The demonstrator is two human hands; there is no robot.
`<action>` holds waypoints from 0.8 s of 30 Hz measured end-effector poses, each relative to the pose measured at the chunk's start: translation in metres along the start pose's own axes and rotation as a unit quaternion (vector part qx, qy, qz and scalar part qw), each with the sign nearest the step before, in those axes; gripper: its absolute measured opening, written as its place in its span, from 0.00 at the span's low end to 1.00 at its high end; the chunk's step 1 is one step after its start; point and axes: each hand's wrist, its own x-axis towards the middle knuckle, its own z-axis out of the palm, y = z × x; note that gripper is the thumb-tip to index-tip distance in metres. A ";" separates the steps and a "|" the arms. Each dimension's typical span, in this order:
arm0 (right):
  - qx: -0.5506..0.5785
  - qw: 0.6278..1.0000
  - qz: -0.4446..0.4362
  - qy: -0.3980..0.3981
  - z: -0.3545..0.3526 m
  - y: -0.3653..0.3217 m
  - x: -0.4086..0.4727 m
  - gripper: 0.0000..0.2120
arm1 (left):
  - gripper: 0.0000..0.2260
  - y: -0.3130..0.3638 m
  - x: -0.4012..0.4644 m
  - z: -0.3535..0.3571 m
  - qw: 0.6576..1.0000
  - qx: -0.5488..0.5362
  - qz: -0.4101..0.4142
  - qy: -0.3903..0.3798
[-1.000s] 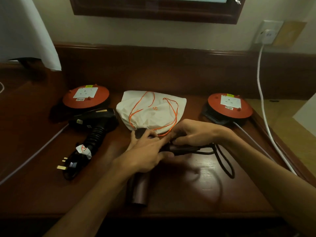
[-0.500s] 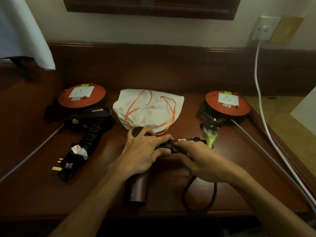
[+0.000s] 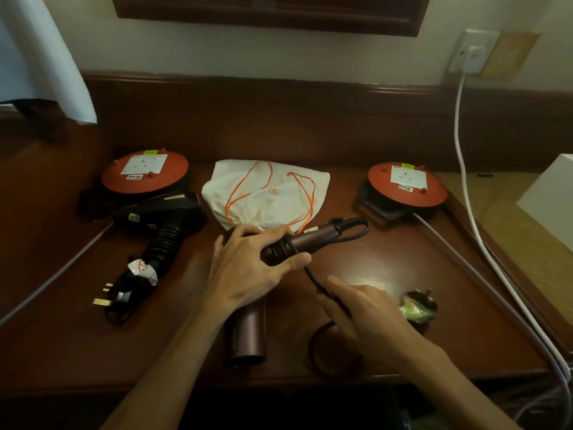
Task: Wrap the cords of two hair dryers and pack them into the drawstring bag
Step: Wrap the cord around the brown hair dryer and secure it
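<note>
A brown hair dryer point(image 3: 248, 333) lies mid-desk, nozzle toward me, handle point(image 3: 319, 238) pointing right. My left hand point(image 3: 248, 268) grips the handle where a few turns of black cord point(image 3: 356, 231) are wound. My right hand point(image 3: 359, 308) pinches the cord just below the handle; the slack loops on the desk point(image 3: 313, 346). Its plug point(image 3: 418, 305) with a green tag lies to the right. A black hair dryer point(image 3: 161, 212) with its cord bundled and plug point(image 3: 105, 299) out lies at the left. The white drawstring bag point(image 3: 266, 193) with orange strings lies behind my hands.
Two orange cable reels stand at the back, the left reel point(image 3: 145, 175) and the right reel point(image 3: 406, 184). A white cable point(image 3: 465, 181) runs from the wall socket point(image 3: 471, 54) down the desk's right side. A grey cable point(image 3: 55, 274) crosses the left. A white lampshade point(image 3: 40, 57) hangs top left.
My right hand has come down from the handle toward me, drawing the cord with it. The plug now lies on the desk at the right. My left hand keeps its grip.
</note>
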 end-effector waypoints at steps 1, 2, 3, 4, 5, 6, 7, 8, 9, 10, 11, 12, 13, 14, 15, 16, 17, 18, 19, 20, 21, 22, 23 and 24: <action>0.013 1.000 -0.002 0.013 0.003 0.002 -0.001 0.14 | 0.35 0.002 -0.001 0.001 1.000 0.000 -0.006 0.013; 0.020 0.999 0.002 0.031 0.004 0.005 -0.001 0.14 | 0.34 0.003 -0.002 0.001 1.000 -0.005 -0.011 0.027; 0.020 0.998 0.007 0.054 0.005 0.010 -0.002 0.15 | 0.33 0.002 -0.001 0.001 0.999 -0.015 -0.019 0.038; 0.016 0.996 0.011 0.082 0.003 0.015 -0.003 0.16 | 0.31 0.001 0.000 0.000 0.998 -0.027 -0.027 0.045; 0.012 0.994 0.015 0.110 0.000 0.022 -0.004 0.16 | 0.31 -0.001 0.001 0.000 0.998 -0.035 -0.032 0.050; 0.011 0.990 0.018 0.138 -0.005 0.028 -0.006 0.15 | 0.31 -0.003 0.002 0.001 0.997 -0.035 -0.036 0.053; 0.016 0.986 0.018 0.163 -0.011 0.035 -0.008 0.14 | 0.31 -0.005 0.004 0.001 0.997 -0.028 -0.041 0.054; 0.028 0.982 0.019 0.184 -0.019 0.040 -0.010 0.14 | 0.30 -0.006 0.006 0.002 0.997 -0.013 -0.046 0.056; 0.057 0.978 0.022 0.200 -0.028 0.043 -0.014 0.16 | 0.30 -0.007 0.008 0.003 0.997 0.006 -0.052 0.057; 0.105 0.971 0.028 0.212 -0.039 0.045 -0.018 0.19 | 0.29 -0.007 0.010 0.004 0.996 0.021 -0.060 0.056; 0.163 0.960 0.036 0.223 -0.050 0.048 -0.024 0.21 | 0.29 -0.006 0.012 0.005 0.996 0.031 -0.066 0.055; 0.214 0.946 0.049 0.238 -0.062 0.052 -0.030 0.22 | 0.29 -0.005 0.014 0.004 0.995 0.040 -0.070 0.058; 0.257 0.929 0.066 0.256 -0.073 0.057 -0.036 0.21 | 0.28 -0.005 0.016 0.003 0.994 0.046 -0.074 0.061; 0.280 0.917 0.084 0.271 -0.083 0.064 -0.043 0.17 | 0.27 -0.004 0.017 0.001 0.994 0.048 -0.080 0.065; 0.281 0.915 0.097 0.273 -0.091 0.072 -0.050 0.15 | 0.26 -0.004 0.018 -0.001 0.993 0.044 -0.086 0.068; 0.264 0.923 0.103 0.259 -0.095 0.081 -0.055 0.13 | 0.26 -0.004 0.018 -0.004 0.993 0.041 -0.091 0.069; 0.227 0.940 0.101 0.234 -0.097 0.087 -0.058 0.14 | 0.27 -0.005 0.019 -0.006 0.993 0.035 -0.093 0.070; 0.170 0.958 0.096 0.209 -0.096 0.092 -0.058 0.16 | 0.27 -0.006 0.019 -0.008 0.993 0.028 -0.092 0.073; 0.107 0.972 0.091 0.187 -0.091 0.098 -0.055 0.17 | 0.27 -0.009 0.019 -0.009 0.993 0.018 -0.091 0.076; 0.053 0.982 0.082 0.162 -0.083 0.102 -0.052 0.15 | 0.27 -0.012 0.019 -0.011 0.993 0.006 -0.093 0.076; 0.016 0.989 0.071 0.129 -0.072 0.106 -0.047 0.14 | 0.28 -0.015 0.018 -0.012 0.993 -0.007 -0.094 0.074; -0.008 0.993 0.068 0.093 -0.061 0.111 -0.042 0.13 | 0.28 -0.018 0.017 -0.013 0.993 -0.016 -0.091 0.070; -0.018 0.995 0.075 0.059 -0.049 0.114 -0.038 0.11 | 0.28 -0.020 0.015 -0.014 0.994 -0.021 -0.083 0.065; -0.025 0.995 0.090 0.027 -0.040 0.117 -0.033 0.11 | 0.28 -0.021 0.012 -0.015 0.995 -0.026 -0.072 0.059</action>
